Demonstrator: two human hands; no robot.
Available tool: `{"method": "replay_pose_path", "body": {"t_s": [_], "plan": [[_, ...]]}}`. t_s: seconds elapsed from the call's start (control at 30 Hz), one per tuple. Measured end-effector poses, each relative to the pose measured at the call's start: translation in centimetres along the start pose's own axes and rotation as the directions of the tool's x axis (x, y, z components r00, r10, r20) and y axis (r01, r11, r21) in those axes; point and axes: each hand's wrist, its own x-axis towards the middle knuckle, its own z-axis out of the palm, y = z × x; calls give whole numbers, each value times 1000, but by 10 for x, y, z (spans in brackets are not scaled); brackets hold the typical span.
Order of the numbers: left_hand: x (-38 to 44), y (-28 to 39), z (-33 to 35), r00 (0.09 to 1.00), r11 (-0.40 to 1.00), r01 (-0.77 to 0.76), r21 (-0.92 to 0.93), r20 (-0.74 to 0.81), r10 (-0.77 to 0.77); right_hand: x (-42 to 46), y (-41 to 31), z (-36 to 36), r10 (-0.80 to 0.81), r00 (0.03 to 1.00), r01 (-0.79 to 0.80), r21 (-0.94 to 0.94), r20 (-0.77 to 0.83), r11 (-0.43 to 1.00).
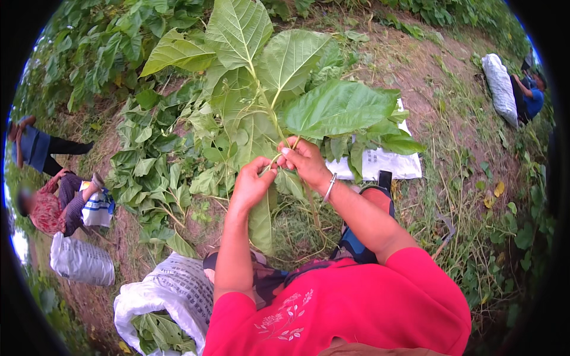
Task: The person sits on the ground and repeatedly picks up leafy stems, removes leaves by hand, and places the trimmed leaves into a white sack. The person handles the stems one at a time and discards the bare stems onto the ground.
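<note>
In front of me rises a leafy green branch (274, 116) with broad, veined leaves, their pale undersides mostly showing. My right hand (307, 161), with a metal bangle on its wrist, is closed around the lower part of its stem. My left hand (252, 183) pinches a thin green stem (272, 163) just beside the right fingers. Whether this thin stem is a leaf stalk or a vine wound about the branch cannot be told. A long leaf (261, 222) hangs below my left hand. The fingertips partly hide where the stems meet.
Cut leafy branches (142, 167) lie to the left. A woven sack (182, 278) holding leaves stands by my left side. Beyond the branch lie a white sack (374, 167) and a phone (384, 179). A sickle (446, 229) rests right. Other people (49, 207) and filled sacks (501, 89) flank me.
</note>
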Motion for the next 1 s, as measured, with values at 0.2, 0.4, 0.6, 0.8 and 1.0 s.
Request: {"method": "replay_pose_path", "body": {"t_s": [0.2, 0.4, 0.6, 0.8, 1.0], "plan": [[-3, 3, -5, 1000, 999, 17, -37, 19, -16, -2, -4, -1, 24, 1000, -24, 9, 1, 1000], [-6, 12, 7, 936, 700, -142, 700, -135, 325, -3, 1, 1, 46, 999, -45, 16, -6, 999], [5, -1, 22, 913, 757, 22, 653, -323, 251, -7, 17, 11, 28, 1000, -27, -41, 15, 999], [35, -58, -3, 879, 924, 25, -382, -431, -202, -19, 18, 24, 163, 985, -159, -69, 54, 985], [24, -6, -24, 864, 953, -183, -242, -502, 38, -3, 0, -2, 16, 994, -32, -154, -107, 988]]}}
